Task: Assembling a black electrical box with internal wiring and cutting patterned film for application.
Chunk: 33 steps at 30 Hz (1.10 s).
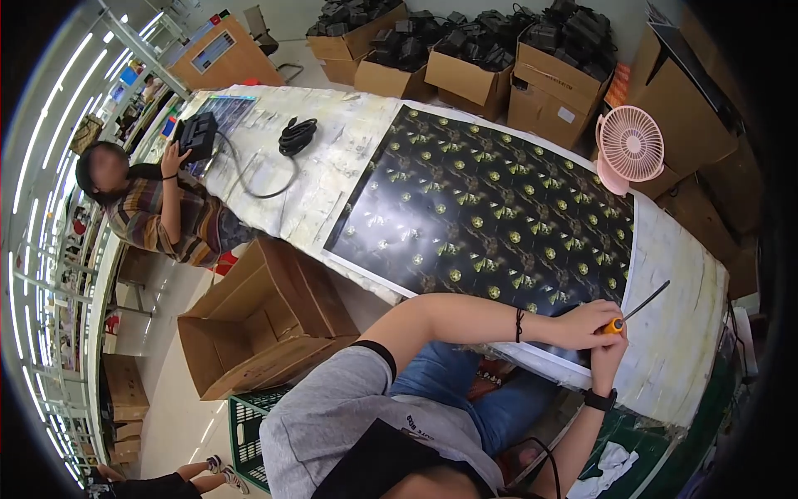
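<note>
Lengthwise aslant, screwdriver (643, 304) points away, rightward; left hand (586, 324), right hand (609, 355) pinching handle (615, 326).

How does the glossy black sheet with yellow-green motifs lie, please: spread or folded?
Spread: the glossy black sheet lies flat across the white-covered table, with no fold visible; the left forearm hides part.

Your table (357, 125) has a white top, patchy and scuffed. At your 12 o'clock, a glossy black mat (490, 212) with rows of yellow-green motifs lies on it, reaching toward 1. A pink fan (632, 145) stands at 1 o'clock, by the mat's far corner. Toward 11 you have a coiled black cable (298, 137); past it, toward 10, lies a small colourful sheet (237, 106).
</note>
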### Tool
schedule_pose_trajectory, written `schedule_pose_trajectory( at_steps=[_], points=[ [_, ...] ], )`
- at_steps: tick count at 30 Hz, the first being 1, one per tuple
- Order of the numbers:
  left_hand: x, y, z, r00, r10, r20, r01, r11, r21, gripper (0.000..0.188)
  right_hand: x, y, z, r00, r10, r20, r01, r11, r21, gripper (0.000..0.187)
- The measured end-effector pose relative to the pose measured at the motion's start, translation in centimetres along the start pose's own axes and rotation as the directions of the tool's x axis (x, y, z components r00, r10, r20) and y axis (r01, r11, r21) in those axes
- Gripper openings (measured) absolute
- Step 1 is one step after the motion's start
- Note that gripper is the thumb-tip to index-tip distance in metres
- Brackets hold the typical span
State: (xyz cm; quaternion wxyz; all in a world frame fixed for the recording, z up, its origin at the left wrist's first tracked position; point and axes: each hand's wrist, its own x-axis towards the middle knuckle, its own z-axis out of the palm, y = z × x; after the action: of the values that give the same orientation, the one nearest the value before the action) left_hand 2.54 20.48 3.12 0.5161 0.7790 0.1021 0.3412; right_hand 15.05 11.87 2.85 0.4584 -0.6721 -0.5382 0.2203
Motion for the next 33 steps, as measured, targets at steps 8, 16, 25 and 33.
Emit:
schedule_pose_trajectory(
  at_steps=[8,16,25,33],
  points=[
    [-0.1,0.1,-0.2,1.000,0.014,-0.015,-0.014,1.000,0.006,0.031,0.1,-0.2,0.3,0.999,-0.027,-0.021,0.026,1.000,-0.012,0.020],
    [-0.3,0.3,-0.1,0.998,0.070,0.000,-0.070,0.998,0.006,0.032,-0.5,1.1,0.0,0.994,-0.104,-0.025,0.103,0.994,-0.036,0.022],
    [-0.7,0.5,0.2,0.989,0.141,-0.055,-0.135,0.986,0.093,0.037,-0.5,-0.4,0.0,0.955,-0.295,-0.036,0.291,0.953,-0.087,0.022],
    [-0.7,0.1,0.2,0.983,0.158,-0.097,-0.148,0.984,0.101,0.037,-0.4,-1.0,0.0,0.966,-0.259,0.006,0.259,0.966,-0.019,0.026]
  ],
)
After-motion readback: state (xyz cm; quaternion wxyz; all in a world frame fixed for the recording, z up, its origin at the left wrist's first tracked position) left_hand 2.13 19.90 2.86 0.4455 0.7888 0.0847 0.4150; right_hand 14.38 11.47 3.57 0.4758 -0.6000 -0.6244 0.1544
